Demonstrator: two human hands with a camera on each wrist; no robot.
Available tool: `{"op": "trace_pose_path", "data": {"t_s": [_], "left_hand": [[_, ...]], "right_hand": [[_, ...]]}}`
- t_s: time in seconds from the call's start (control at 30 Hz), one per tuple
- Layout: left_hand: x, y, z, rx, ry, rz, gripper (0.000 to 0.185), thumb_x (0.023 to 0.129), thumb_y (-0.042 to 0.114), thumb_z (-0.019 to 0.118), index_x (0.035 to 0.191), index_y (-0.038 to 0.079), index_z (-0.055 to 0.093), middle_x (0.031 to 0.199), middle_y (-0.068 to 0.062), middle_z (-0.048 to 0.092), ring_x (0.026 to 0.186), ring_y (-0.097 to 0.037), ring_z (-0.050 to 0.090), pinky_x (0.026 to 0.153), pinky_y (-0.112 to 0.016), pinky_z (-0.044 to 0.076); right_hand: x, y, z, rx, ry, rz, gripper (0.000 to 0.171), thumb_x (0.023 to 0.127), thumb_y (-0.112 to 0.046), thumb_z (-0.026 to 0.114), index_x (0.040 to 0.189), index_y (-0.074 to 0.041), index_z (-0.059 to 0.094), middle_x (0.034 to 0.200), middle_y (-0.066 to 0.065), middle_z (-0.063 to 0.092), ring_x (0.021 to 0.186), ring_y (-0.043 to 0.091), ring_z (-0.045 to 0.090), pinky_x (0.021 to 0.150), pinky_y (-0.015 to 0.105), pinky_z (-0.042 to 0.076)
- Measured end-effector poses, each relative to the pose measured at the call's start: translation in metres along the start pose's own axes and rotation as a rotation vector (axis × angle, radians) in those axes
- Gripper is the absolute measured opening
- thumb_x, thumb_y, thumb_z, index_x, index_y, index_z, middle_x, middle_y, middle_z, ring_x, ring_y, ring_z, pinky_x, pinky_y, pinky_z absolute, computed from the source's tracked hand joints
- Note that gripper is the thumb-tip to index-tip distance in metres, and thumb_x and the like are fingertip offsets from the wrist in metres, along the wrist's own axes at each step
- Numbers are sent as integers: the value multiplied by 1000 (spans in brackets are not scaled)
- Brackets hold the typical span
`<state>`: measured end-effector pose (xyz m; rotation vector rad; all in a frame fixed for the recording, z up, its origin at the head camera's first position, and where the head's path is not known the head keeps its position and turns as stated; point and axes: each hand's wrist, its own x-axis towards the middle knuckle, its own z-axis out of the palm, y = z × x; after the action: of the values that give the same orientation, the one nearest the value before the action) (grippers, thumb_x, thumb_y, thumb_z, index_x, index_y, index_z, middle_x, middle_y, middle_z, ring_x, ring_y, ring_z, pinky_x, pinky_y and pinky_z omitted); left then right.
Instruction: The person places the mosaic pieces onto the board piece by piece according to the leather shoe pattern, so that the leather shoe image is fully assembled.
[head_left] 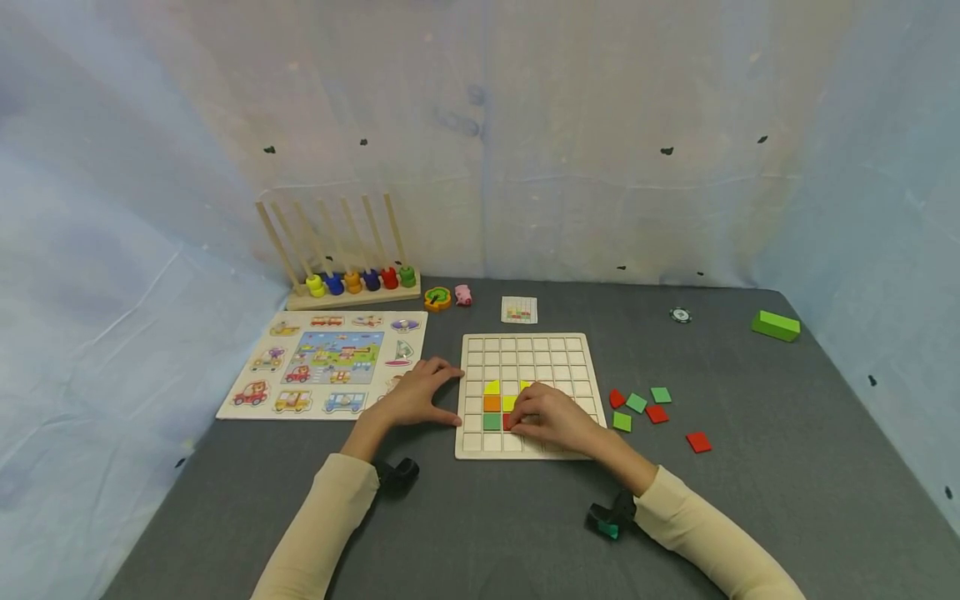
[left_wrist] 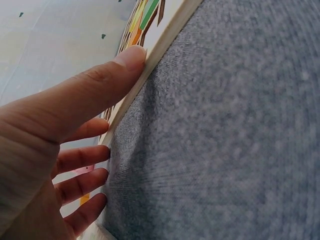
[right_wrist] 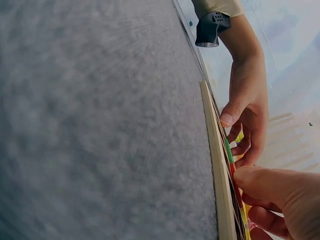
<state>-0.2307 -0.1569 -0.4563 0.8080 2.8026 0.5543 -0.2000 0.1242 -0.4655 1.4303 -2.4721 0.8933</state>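
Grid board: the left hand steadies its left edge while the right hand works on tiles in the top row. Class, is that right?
Not quite. The head view shows the right hand over tiles in the lower rows of the grid board; its top rows are bare. The left hand does steady the left edge.

A grid board (head_left: 525,396) lies near the middle of the table (head_left: 750,500), with several tiles (head_left: 501,403) set in the cells of its left half. The left hand (head_left: 416,396) rests against the board's left edge, and the right hand (head_left: 551,417) lies on the board over its lower rows. Loose tiles (head_left: 647,407) are scattered on the table just right of the board. A vehicle puzzle (head_left: 330,362) lies to the board's left. Behind that puzzle stands a peg rack (head_left: 352,279) bearing rings. A small card (head_left: 519,309) lies behind the board, and a block (head_left: 776,325) sits far right.
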Motion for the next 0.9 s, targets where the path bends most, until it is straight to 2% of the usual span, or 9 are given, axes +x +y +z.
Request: {"op": "trace_pose_path", "data": {"t_s": [0.2, 0.37, 0.57, 0.77, 0.9], "left_hand": [[0, 0, 0, -2, -1, -2, 80, 69, 56, 75, 135, 20, 49, 127, -6, 44, 114, -25, 41, 97, -47, 36], [0, -1, 0, -3, -2, -5, 80, 69, 56, 75, 135, 20, 48, 127, -6, 45, 114, -25, 41, 97, -46, 36], [1, -1, 0, -1, 4, -1, 80, 69, 56, 75, 135, 19, 48, 127, -6, 45, 113, -25, 41, 97, -46, 36], [1, -1, 0, 2, 3, -5, 80, 68, 56, 75, 135, 20, 49, 127, -6, 45, 113, -25, 41, 96, -46, 37], [1, -1, 0, 2, 0, -4, 80, 68, 56, 75, 135, 19, 49, 127, -6, 45, 112, -25, 41, 96, -46, 37]], "right_hand": [[-3, 2, -8, 20, 9, 21, 7, 80, -15, 73, 87, -14, 71, 89, -4, 64, 87, 9, 55, 78, 28, 45], [-14, 12, -28, 44, 99, 40, 9, 82, -11, 71, 91, -11, 70, 90, -2, 65, 84, 12, 56, 72, 31, 46], [-35, 25, -58, 24, 199, 70, 13, 80, -4, 71, 92, -9, 69, 89, 1, 65, 76, 14, 57, 62, 37, 49], [-59, 32, -84, -32, 245, 134, 19, 77, 0, 72, 94, -7, 68, 91, 1, 64, 77, 8, 58, 65, 38, 51], [-75, 32, -98, -57, 250, 199, 24, 78, -1, 72, 99, -11, 68, 94, 0, 64, 80, 7, 58, 68, 37, 50]]}}
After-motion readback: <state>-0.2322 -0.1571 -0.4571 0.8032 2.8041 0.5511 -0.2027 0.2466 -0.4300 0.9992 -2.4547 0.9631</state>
